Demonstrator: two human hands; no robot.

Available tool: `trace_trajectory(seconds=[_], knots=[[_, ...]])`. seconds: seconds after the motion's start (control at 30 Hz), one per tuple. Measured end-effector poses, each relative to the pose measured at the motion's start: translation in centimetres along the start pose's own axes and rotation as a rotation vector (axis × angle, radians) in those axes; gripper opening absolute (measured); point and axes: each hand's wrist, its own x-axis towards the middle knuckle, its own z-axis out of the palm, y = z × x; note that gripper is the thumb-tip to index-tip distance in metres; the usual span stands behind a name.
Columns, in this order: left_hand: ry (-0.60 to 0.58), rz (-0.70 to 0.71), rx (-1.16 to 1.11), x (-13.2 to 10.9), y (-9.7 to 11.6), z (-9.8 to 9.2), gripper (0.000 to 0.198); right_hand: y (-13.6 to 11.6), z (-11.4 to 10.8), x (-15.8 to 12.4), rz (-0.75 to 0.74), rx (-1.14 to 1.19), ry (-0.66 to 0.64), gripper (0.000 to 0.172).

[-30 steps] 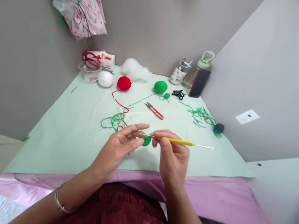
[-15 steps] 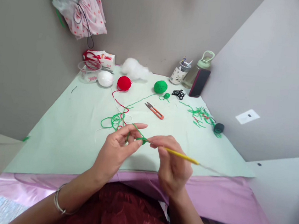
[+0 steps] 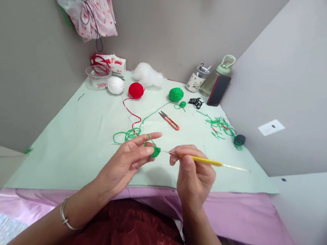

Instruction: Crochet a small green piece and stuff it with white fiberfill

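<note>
My left hand (image 3: 128,161) pinches a small green crochet piece (image 3: 156,151) between thumb and fingers, with green yarn (image 3: 127,135) running over its index finger. My right hand (image 3: 194,174) grips a yellow-handled crochet hook (image 3: 203,160), whose metal tip points left into the green piece. Both hands hover above the near part of the pale green table (image 3: 70,144). The yarn trails back to a green yarn ball (image 3: 175,94) at the far side.
On the table lie orange snips (image 3: 168,120), a red yarn ball (image 3: 135,90), a white ball (image 3: 115,85), white stuffing (image 3: 148,75), green yarn scraps (image 3: 220,126) and a small black spool (image 3: 239,140). A cup, a bottle and a phone (image 3: 218,90) stand at the back right.
My right hand has swung the hook from slanting down-right back to level and drawn it rightward from the piece. The left hand has shifted slightly with the green piece.
</note>
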Motion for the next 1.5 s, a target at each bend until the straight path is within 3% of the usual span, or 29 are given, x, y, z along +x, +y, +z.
trace_trajectory(seconds=[0.1, 0.27, 0.4, 0.5, 0.6, 0.73, 0.93, 1.13, 1.23, 1.33, 1.43, 1.5], knots=[[-0.005, 0.032, 0.097, -0.2, -0.1, 0.2, 0.043, -0.1, 0.3, 0.3, 0.073, 0.07, -0.046, 0.019], [0.023, 0.134, 0.177, -0.2, -0.6, 0.7, 0.044, -0.4, 0.5, -0.1, -0.002, -0.057, -0.087, 0.021], [0.018, 0.061, 0.099, -0.1, -0.4, 0.8, 0.063, -0.5, 0.1, -0.3, -0.024, -0.067, -0.128, 0.022], [-0.018, -0.013, 0.055, 0.0, -0.1, 0.4, 0.065, -0.2, -0.2, 0.1, 0.075, 0.091, -0.072, 0.019], [-0.133, -0.077, 0.004, 0.0, 0.1, 0.0, 0.059, 0.1, -0.4, 0.8, 0.209, 0.256, -0.01, 0.018], [-0.155, -0.045, -0.005, 0.0, -0.3, 0.0, 0.051, 0.2, -0.2, 1.1, 0.362, 0.354, -0.037, 0.024], [-0.078, 0.122, 0.163, -0.1, -0.8, 0.2, 0.042, 0.4, 0.6, -0.1, 0.163, 0.133, -0.084, 0.016], [-0.038, 0.158, 0.251, -0.1, -0.4, 0.0, 0.032, 0.1, 0.4, 0.3, 0.146, 0.086, -0.088, 0.017], [0.008, 0.164, 0.224, -0.1, -0.6, 0.2, 0.04, 0.0, 0.4, 0.2, 0.124, 0.046, -0.101, 0.019], [0.04, 0.186, 0.162, -0.1, -1.2, 0.5, 0.055, 0.4, 0.5, -0.5, -0.051, -0.187, -0.117, 0.026], [0.033, 0.087, 0.055, 0.0, -1.4, 0.5, 0.058, 0.8, 0.4, -1.1, -0.305, -0.445, -0.1, 0.037], [0.001, -0.017, -0.024, 0.2, -1.1, 0.4, 0.051, 0.8, 0.4, -1.0, -0.297, -0.413, -0.057, 0.034]])
